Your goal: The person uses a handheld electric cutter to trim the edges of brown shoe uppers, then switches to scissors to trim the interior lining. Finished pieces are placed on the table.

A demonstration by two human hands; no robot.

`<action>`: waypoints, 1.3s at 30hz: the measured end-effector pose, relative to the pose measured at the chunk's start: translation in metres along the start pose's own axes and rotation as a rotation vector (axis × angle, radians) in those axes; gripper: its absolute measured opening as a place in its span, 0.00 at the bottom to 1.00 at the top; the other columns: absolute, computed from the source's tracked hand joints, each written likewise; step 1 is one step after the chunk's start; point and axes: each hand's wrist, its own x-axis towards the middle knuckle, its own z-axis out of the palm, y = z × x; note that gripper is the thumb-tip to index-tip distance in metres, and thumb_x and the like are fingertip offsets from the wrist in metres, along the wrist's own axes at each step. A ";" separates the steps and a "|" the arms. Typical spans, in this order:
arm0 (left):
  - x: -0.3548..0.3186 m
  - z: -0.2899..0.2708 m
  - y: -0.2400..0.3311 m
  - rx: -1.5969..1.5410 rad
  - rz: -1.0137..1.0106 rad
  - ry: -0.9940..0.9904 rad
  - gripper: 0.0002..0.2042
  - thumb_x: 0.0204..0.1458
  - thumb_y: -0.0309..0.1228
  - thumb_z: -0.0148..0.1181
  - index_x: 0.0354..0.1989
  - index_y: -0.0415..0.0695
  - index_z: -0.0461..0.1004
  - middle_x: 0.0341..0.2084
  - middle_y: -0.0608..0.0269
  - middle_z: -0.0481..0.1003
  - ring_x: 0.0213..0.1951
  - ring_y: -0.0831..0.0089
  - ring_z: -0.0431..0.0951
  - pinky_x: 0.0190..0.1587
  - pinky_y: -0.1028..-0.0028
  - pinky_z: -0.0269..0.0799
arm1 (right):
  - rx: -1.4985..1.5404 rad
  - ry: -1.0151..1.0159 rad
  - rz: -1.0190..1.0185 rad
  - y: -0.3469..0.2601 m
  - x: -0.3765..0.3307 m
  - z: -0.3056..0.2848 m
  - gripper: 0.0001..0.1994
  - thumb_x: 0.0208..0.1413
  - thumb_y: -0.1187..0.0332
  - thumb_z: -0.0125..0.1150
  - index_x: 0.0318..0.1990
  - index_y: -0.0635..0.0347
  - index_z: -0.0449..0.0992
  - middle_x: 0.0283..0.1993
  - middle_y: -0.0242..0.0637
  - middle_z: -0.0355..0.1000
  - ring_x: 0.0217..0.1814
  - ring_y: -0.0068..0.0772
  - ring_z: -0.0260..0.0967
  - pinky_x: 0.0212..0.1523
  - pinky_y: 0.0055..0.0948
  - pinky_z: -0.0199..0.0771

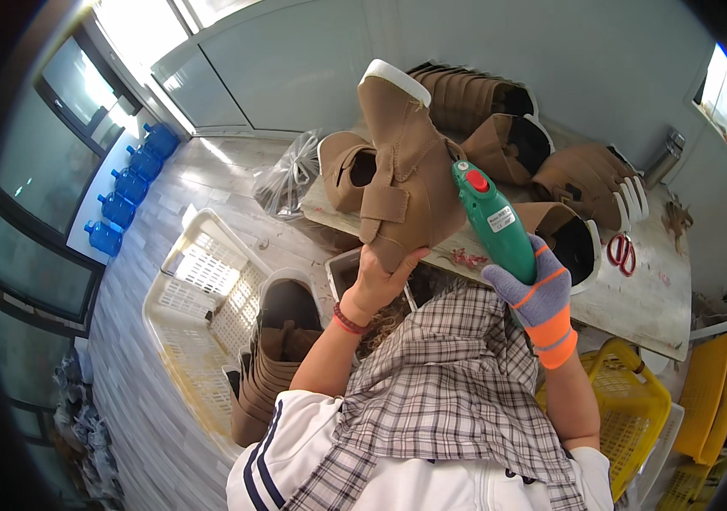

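A brown shoe upper [419, 183] with a strap across it and a white rim is held up in front of me. Its lower end is pinched by my bare left hand [380, 285], between thumb and fingers. My right hand [540, 294], in a grey and orange glove, is wrapped around a green electric hand tool [498, 220] with a red button. The tool's dark metal tip meets the upper's right edge; its exact shape is partly hidden. Loose threads hang by the white rim. Behind, more brown shoe uppers [580, 175] lie on the worn table [661, 281].
Red-handled scissors [622, 254] and a metal flask [665, 157] stand out on the table's right. A white plastic basket [172, 328] holds nested uppers [265, 375] at left. Yellow baskets [606, 396] sit at lower right. Blue water bottles [129, 186] line the left wall.
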 end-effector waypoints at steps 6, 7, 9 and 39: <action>-0.007 -0.001 0.002 0.063 0.047 -0.101 0.11 0.50 0.25 0.68 0.40 0.34 0.78 0.36 0.52 0.80 0.36 0.58 0.80 0.40 0.68 0.74 | 0.099 0.015 0.053 0.003 0.008 -0.002 0.27 0.46 0.62 0.76 0.49 0.69 0.73 0.35 0.34 0.77 0.31 0.16 0.72 0.33 0.18 0.74; -0.008 -0.002 0.001 0.074 0.061 -0.121 0.12 0.50 0.25 0.68 0.41 0.34 0.77 0.37 0.53 0.80 0.37 0.59 0.80 0.40 0.68 0.74 | 0.092 0.030 0.045 0.005 0.009 -0.004 0.27 0.46 0.62 0.76 0.49 0.69 0.73 0.35 0.34 0.77 0.32 0.17 0.72 0.34 0.18 0.74; -0.013 -0.008 0.004 -0.030 -0.062 -0.114 0.14 0.50 0.24 0.68 0.45 0.34 0.76 0.39 0.55 0.80 0.39 0.62 0.80 0.42 0.68 0.75 | 0.084 0.055 0.034 0.013 0.010 -0.010 0.27 0.46 0.62 0.76 0.49 0.69 0.73 0.36 0.35 0.77 0.34 0.17 0.72 0.35 0.19 0.74; -0.066 -0.056 -0.033 -1.694 -1.160 0.256 0.22 0.65 0.43 0.44 0.56 0.37 0.69 0.20 0.71 0.63 0.19 0.79 0.61 0.20 0.77 0.59 | -1.294 0.702 0.533 0.313 -0.028 -0.359 0.30 0.49 0.44 0.63 0.51 0.58 0.71 0.46 0.54 0.75 0.50 0.58 0.72 0.50 0.47 0.72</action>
